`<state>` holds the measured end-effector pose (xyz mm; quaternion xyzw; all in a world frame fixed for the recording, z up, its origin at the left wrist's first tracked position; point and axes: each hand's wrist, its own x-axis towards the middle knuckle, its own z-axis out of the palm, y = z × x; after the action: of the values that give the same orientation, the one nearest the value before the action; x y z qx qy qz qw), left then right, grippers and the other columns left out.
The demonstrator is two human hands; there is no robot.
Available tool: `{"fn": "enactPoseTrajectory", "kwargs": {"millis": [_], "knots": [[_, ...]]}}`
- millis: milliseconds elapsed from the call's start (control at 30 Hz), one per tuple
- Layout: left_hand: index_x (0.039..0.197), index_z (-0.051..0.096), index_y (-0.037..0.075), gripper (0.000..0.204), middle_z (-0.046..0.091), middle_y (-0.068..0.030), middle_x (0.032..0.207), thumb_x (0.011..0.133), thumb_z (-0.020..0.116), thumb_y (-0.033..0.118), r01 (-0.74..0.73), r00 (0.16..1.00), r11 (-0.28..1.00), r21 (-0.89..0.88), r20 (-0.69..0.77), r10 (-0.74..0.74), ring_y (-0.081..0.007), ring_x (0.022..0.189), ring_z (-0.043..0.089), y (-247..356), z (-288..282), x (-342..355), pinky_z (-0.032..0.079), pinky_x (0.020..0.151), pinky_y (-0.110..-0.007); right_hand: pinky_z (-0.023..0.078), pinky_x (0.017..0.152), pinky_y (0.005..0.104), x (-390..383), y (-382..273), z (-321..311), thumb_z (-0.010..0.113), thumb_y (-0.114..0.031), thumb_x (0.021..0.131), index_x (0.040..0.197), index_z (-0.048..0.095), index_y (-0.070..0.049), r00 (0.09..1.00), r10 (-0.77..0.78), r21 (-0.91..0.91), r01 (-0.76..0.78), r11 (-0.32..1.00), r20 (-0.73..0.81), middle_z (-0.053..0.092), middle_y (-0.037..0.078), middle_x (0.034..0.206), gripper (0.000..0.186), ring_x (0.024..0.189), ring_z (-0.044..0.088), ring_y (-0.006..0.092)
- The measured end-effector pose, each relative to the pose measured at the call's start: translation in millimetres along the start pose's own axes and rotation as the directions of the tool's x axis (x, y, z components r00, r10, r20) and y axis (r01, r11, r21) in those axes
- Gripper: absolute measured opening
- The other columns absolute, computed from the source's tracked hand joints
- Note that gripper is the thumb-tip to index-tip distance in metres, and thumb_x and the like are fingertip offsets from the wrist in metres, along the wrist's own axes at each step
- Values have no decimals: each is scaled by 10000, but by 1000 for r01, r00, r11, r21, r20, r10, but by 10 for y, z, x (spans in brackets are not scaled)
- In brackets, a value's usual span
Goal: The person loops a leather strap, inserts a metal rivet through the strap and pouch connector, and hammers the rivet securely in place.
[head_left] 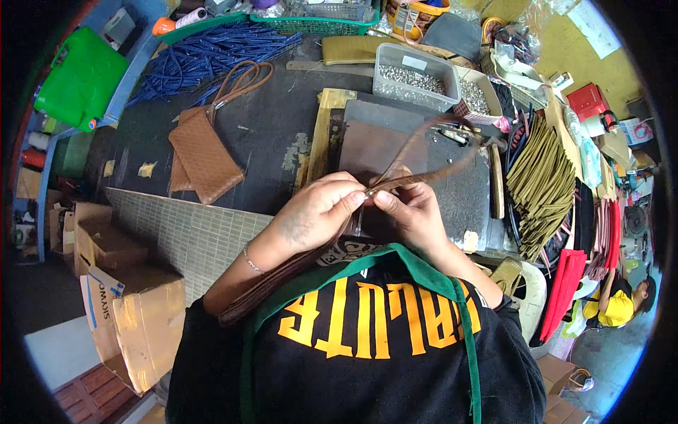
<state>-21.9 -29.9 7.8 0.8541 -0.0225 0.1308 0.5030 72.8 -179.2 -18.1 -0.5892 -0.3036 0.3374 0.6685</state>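
Both hands are close together in front of my chest, fingertips pinched where the ends of a dark brown strap (446, 171) meet. My left hand (314, 212) is closed, its thumb and fingers at the joint of the strap. Opposite it, my right hand (415, 218) pinches the same spot. The strap's loop stretches out to the upper right, partly blurred. A dark brown woven leather piece (272, 288), perhaps a pouch, hangs below my left forearm, largely hidden. On the table to the left lie tan-brown woven pouches (206, 157) with a looped wrist strap (244, 76).
Beyond my hands stand a plastic tub (417, 90) of small metal pieces and a second box (480, 99) of them. Blue strips (205, 58) lie far left, olive strips (540, 184) to the right. Cardboard boxes (145, 311) sit lower left. Another person (613, 302) is far right.
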Motion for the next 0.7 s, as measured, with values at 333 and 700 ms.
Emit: {"fn": "enactPoseTrajectory", "kwargs": {"millis": [333,700], "knots": [[733,531,0,296,539,-31,681,898,388,200,355,931,891,-283,187,-312,-94,651,488,-58,2,50,403,633,-227,414,798,268,122,-68,49,618,-72,763,912,531,0,993,115,500,-94,861,-11,574,70,894,187,855,534,135],[853,552,-7,163,587,-96,746,777,573,135,182,982,978,-102,74,-175,-163,655,551,103,-101,13,445,603,-279,451,582,240,118,78,210,648,-95,749,869,492,-11,967,43,392,61,918,-251,561,57,683,214,612,538,121]]}}
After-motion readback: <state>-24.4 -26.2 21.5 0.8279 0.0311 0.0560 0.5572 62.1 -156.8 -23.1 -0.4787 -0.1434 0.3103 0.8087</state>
